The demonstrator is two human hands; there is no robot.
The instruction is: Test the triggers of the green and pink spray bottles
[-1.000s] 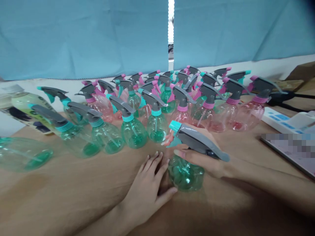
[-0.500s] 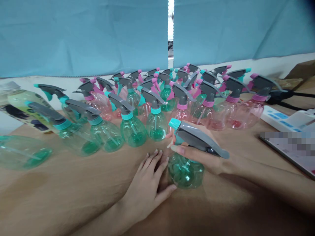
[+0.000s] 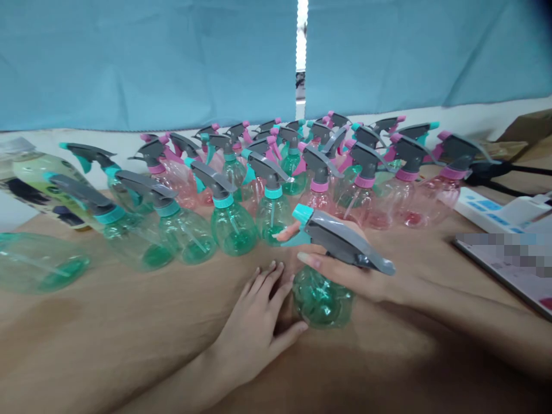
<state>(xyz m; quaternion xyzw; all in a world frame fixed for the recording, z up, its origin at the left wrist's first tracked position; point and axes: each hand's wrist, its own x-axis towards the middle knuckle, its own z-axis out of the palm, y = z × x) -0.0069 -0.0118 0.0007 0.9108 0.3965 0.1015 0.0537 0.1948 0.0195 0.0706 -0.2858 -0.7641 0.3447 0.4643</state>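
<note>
Broadly, blue curtain (image 3: pixel 150 63): hangs beyond the far edge of the table (image 3: pixel 129 328).
Standing spray bottles: green ones (image 3: pixel 234 230) run from the left edge to the middle; pink ones (image 3: pixel 440 198) crowd toward the far right corner, with some teal heads among them.
Labelled bottle (image 3: pixel 47 181): by the far left corner, yellowish-green, with dark patches on its label.
Flat device (image 3: pixel 509 276): on the right side, its top partly pixelated.
White block (image 3: pixel 487 207): just beyond the device, with blue patches.
Held spray bottle (image 3: pixel 323 302): right of the middle, toward the near edge; its body lies below the grip, long axis roughly upright, head slanting from far left to near right.
Left hand (image 3: pixel 254 325): grasping nothing, palm down, fingers spread just left of that bottle; contact cannot be told.
Right hand (image 3: pixel 360 282): the nearer one, wrapped around the held bottle's neck from the right.
Teal nozzle (image 3: pixel 303 213): faces the far left.
Writing: none readable, brand included; label print is too blurred.
</note>
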